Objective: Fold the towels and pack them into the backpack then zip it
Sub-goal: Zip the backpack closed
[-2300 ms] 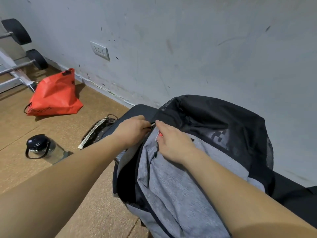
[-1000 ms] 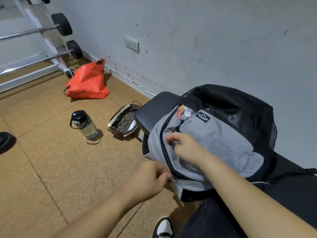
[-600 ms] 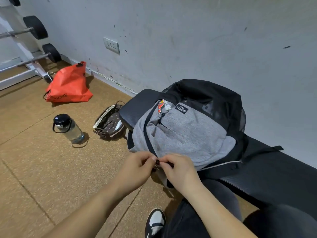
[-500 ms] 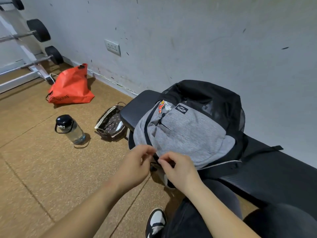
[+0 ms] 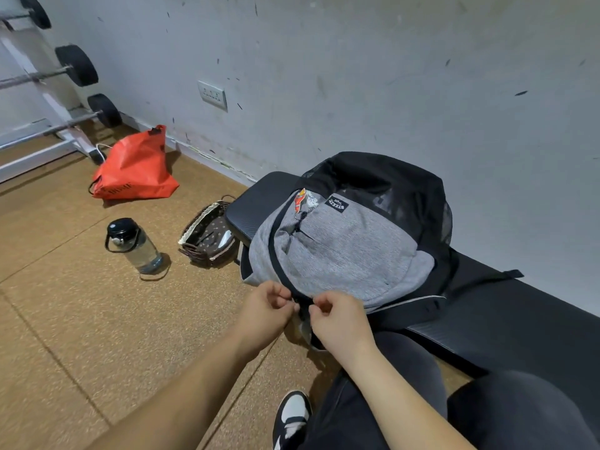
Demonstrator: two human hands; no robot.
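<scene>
gym, by the wall: a grey-and-black backpack (image 5: 341, 254) is seen lying front-up on the black padded counter (image 5: 519, 336), top end twd the wall, base end hanging over twd the person's knees. both hands are held together at the near end of the main zip (image 5: 275, 254). the left hand (image 5: 266, 306) is curled, thumb and forefinger pinched on the backpack's edge just left of the zip. the right hand (image 5: 337, 319) is curled likewise and pinched just right of it. which hand holds the pull cannot be told, as it is hidden btw the fingertips. no towels are seen; they are judged to be packed inside already. the zip's dark track is traced from the hands up and away, curving round the grey front panel twd the badge near the top. along that run it looks shut, so the task is judged nearly done. any last travel is to be made along that line, w/ both hands equally near its end and the backpack directly ahead. on the floor to the left, a water bottle (image 5: 136, 246), a lined basket (image 5: 207, 237) and a red bag (image 5: 136, 167) are seen, well apart from the work.
</scene>
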